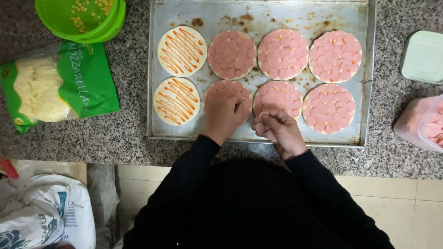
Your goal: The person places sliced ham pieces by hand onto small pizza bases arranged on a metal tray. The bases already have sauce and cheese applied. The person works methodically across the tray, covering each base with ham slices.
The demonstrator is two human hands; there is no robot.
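A metal baking tray [369,83] on the granite counter holds several small round dough bases. Two at the left, one [182,50] above the other [176,101], carry only orange sauce stripes. The others are covered with pink sausage slices. My left hand [224,113] lies palm down on the front base [229,87] second from the left, pressing slices onto it. My right hand [277,130], beside it at the tray's front edge, is closed around a small stack of pink sausage slices [261,127].
A green bag of shredded white cheese [60,85] lies left of the tray. A green bowl with corn kernels [83,16] stands behind it. At the right are a pale lidded box [422,57] and a bag of pink slices [422,122]. White sacks [44,216] sit on the floor.
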